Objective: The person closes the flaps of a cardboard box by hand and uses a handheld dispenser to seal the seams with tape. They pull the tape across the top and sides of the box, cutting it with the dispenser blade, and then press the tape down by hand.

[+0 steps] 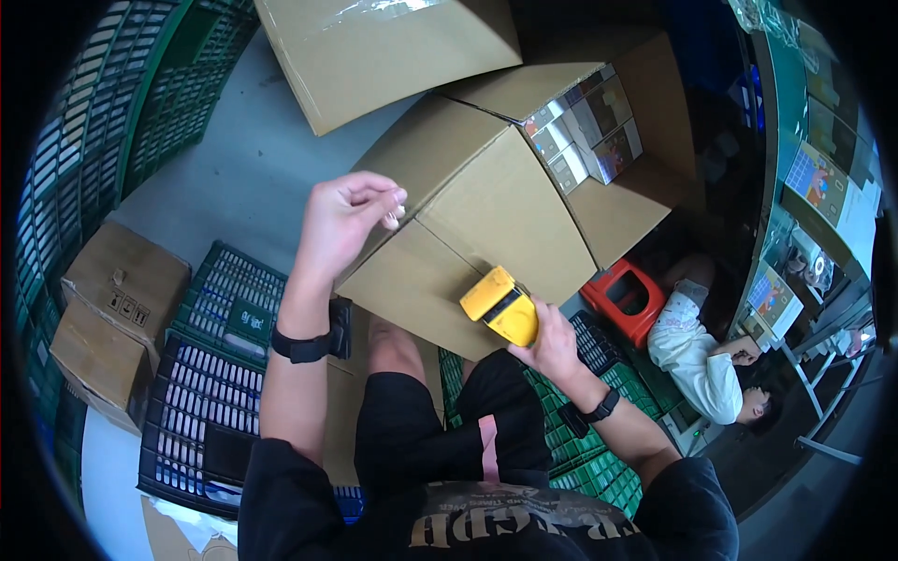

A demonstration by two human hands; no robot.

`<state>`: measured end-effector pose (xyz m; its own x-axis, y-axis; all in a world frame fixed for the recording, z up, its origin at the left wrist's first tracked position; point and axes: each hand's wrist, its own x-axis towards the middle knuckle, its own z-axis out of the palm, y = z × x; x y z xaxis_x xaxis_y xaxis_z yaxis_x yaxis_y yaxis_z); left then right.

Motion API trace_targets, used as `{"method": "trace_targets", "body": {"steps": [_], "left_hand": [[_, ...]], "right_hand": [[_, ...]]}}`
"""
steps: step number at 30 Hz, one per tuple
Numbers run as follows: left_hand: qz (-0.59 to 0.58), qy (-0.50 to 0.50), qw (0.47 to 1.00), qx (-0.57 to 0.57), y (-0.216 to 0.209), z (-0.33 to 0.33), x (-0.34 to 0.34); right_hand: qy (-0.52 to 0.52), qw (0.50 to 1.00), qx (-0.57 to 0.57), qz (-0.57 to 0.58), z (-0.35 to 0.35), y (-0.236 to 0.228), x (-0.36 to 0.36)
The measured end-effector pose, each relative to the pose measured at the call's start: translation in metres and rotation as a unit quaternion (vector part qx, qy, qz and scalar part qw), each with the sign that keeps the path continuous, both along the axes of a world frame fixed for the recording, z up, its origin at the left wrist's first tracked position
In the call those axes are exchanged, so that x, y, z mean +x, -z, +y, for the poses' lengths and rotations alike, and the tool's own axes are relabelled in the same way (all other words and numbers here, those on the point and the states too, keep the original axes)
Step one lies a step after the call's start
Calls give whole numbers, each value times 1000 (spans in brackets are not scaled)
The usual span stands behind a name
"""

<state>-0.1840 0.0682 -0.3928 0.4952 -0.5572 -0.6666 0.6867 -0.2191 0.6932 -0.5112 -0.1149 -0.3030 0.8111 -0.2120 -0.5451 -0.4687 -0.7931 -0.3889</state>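
In front of me is a large cardboard box [510,201], with one end gaping at the right and several small printed boxes [599,126] inside. My right hand [554,348] grips a yellow tape dispenser [510,316], which lies over the box's near panel; whether it touches the cardboard I cannot tell. At the box's left edge hovers my left hand [351,220], its fingers curled and pinched together. Anything between those fingertips is too small to make out.
Another large carton [393,47] stands at the far side. Green plastic crates [229,294] and smaller brown cartons [117,299] are at the left. To the right, a co-worker in a white shirt [692,360] is beside a red stool [625,301] and shelving [795,206].
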Motion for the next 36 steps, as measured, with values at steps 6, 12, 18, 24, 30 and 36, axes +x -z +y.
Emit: {"method": "trace_targets", "body": {"steps": [6, 12, 18, 24, 30, 36], "left_hand": [[-36, -3, 999, 35, 3, 10, 18], [-71, 19, 994, 85, 46, 9, 14], [-52, -1, 997, 49, 95, 10, -2], [-11, 71, 997, 14, 128, 5, -18], [-140, 185, 971, 51, 127, -3, -34], [-261, 247, 918, 166, 150, 10, -40]], "right_hand": [[11, 1000, -1, -1, 22, 7, 23], [-2, 999, -23, 25, 27, 4, 40], [-13, 999, -28, 11, 26, 5, 39], [0, 999, -25, 33, 28, 6, 45], [-3, 999, -34, 2, 25, 8, 33], [-1, 1000, -21, 1, 25, 12, 39]]}}
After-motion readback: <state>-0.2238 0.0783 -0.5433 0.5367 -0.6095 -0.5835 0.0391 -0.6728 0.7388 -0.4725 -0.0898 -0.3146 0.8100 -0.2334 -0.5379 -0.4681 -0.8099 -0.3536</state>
